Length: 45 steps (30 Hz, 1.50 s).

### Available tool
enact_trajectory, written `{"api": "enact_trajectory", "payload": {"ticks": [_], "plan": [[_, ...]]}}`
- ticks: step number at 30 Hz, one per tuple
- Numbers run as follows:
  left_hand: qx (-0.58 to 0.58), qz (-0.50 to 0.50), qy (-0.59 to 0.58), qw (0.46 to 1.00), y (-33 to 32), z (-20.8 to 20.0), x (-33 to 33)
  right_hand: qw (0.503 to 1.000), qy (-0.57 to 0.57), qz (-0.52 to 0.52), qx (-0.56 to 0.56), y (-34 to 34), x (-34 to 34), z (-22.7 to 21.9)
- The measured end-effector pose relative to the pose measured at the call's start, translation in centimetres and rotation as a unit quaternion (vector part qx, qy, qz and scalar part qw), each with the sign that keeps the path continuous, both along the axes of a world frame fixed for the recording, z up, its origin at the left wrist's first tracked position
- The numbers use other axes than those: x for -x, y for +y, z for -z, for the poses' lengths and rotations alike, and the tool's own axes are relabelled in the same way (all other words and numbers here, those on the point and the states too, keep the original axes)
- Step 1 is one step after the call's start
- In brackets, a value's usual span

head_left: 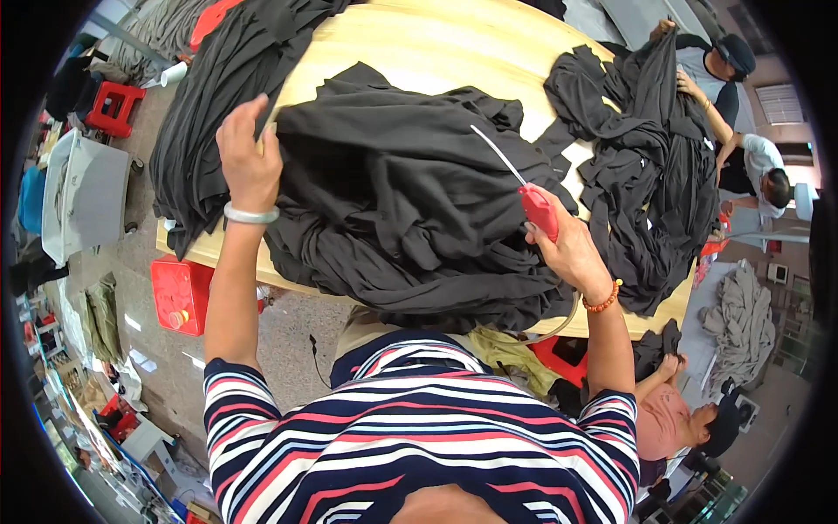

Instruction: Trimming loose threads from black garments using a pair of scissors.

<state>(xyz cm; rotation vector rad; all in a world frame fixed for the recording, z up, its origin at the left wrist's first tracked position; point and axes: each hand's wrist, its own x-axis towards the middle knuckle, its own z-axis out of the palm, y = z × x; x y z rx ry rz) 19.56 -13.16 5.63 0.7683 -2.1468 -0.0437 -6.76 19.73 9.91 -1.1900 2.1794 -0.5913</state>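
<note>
A heap of black cloth (393, 192) lies in loose folds on the table in front of me. My right hand (567, 249) is closed around the red handle of a hand tool (539, 210); its long, thin, pale tip points up and left over the heap. What kind of tool this is I cannot make out. A tan hose or cord (554, 330) shows below my right wrist. At the heap's left edge is my left hand (249, 153), fingers raised and apart, holding nothing. Whether its thumb touches the cloth I cannot tell.
The pale wooden table (419, 44) carries another dark pile (209, 131) at left and one (646, 175) at right, where a person (711, 65) lifts cloth. Another person (672, 419) sits at lower right. A red container (182, 293) and a white bin (92, 196) stand left.
</note>
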Motion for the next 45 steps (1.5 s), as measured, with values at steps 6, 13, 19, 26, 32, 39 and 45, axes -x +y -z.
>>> {"api": "enact_trajectory", "payload": {"ticks": [6,13,19,26,32,39,45], "plan": [[-0.558,0.182,0.069,0.807,7.2,6.3,1.2,0.999,0.038,-0.020,-0.023,-0.5,-1.7,0.1],[-0.789,0.163,0.195,0.559,11.2,11.9,3.6,0.974,0.050,-0.157,-0.155,0.0,-5.6,-3.2],[-0.783,0.111,0.245,0.561,12.9,12.0,3.3,0.961,0.064,-0.209,-0.167,-0.4,-7.4,-4.4],[-0.848,0.134,0.277,0.432,13.3,10.2,2.5,0.956,0.125,-0.226,-0.137,-1.4,-7.6,-4.8],[-0.746,0.212,0.134,0.618,10.6,10.2,0.7,0.970,0.044,-0.204,-0.123,-1.7,-7.0,-4.5],[-0.886,0.082,0.303,0.340,4.9,9.0,5.8,0.988,0.042,-0.144,-0.046,-3.6,-6.7,-4.3],[-0.847,0.061,0.385,0.361,7.0,13.6,6.8,0.970,0.117,-0.180,-0.111,-6.1,-5.0,-4.0]]}}
